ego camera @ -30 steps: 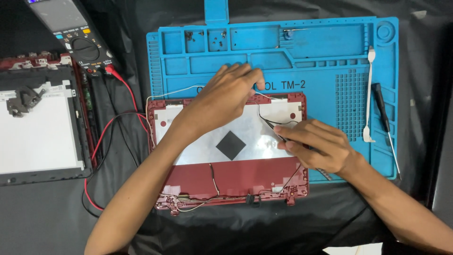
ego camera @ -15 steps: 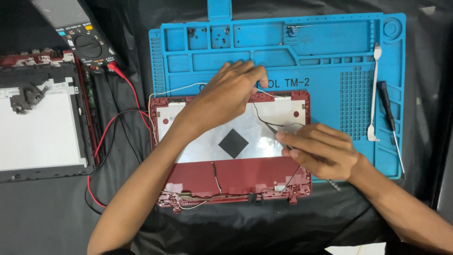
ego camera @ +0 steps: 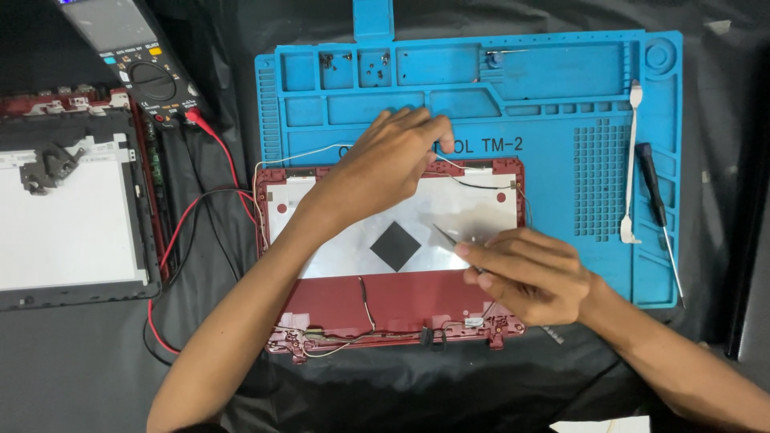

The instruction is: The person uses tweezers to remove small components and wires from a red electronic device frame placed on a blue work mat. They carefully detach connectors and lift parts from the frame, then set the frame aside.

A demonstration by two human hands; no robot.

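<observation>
Two hands on red laptop lid [ego camera: 385, 301]: left hand [ego camera: 385, 164] presses far edge, fingers flat; right hand [ego camera: 525, 273] fingers pinch tweezers [ego camera: 449, 238].

Bare blue mat [ego camera: 561, 72] at upper right gives open passage; spudger [ego camera: 631, 160] and screwdriver [ego camera: 654, 200] block its right edge. At left, multimeter [ego camera: 140, 64], red leads [ego camera: 228, 164] and screen panel [ego camera: 72, 216] crowd the way. Black cloth [ego camera: 449, 393] along the bottom lies open

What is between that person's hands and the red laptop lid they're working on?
Nothing visible. The left hand rests directly on the red lid at its top edge, and the right hand holds thin tweezers over the silver panel.
</observation>
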